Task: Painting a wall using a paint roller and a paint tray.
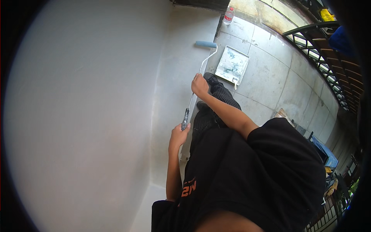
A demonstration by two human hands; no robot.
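Observation:
A paint roller stretches away from me, with its blue-grey roller sleeve [205, 44] at the far end of a bent white wire frame [209, 58]. My left hand [179, 136] grips the paint-smeared handle [185, 117] at the near end. Further up, my right hand [200, 85] is closed around the rod. Beneath the sleeve lies a pale ledge [182, 52] beside the wall; whether the sleeve touches it I cannot tell. To the right, a white paint tray [229, 65] with blue-green smears rests on the floor. A small paintbrush [235, 83] leans over its near edge.
A tall pale wall [87, 101] fills my left side. On the tiled floor [269, 78] a plastic bottle [228, 16] with a red cap stands beyond the tray. My shoes [210, 76] are close to the ledge. A dark metal railing [318, 58] curves along the right.

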